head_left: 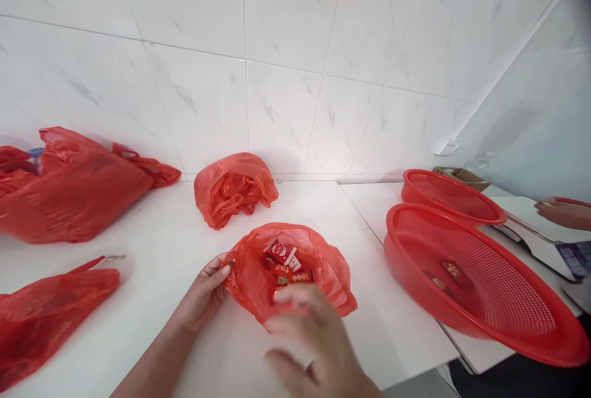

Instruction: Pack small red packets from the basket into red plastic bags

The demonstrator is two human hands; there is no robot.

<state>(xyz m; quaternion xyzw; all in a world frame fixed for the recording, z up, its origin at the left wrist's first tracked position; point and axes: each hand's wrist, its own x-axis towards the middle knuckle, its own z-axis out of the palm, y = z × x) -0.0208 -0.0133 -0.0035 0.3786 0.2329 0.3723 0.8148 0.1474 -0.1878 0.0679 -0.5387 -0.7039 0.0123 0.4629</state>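
Observation:
A red plastic bag (330, 256) stands on the table with its mouth wide, and several small red and white printed packets (281, 251) lie inside. My left hand (210, 287) pinches the bag's left rim between thumb and fingers. Over the near edge of the bag's mouth hovers my right hand (314, 336), blurred by motion. Its thumb stands apart from its curled fingers, and I see nothing between them. Part of the bag and some packets are hidden behind this hand.
A crumpled red bag (233, 186) sits near the tiled wall. More red bags (83, 195) (50, 312) lie left. At right, a large red basket (415, 275) holds a few packets, with another basket (452, 195) behind. Another person's hand (563, 212) shows at far right.

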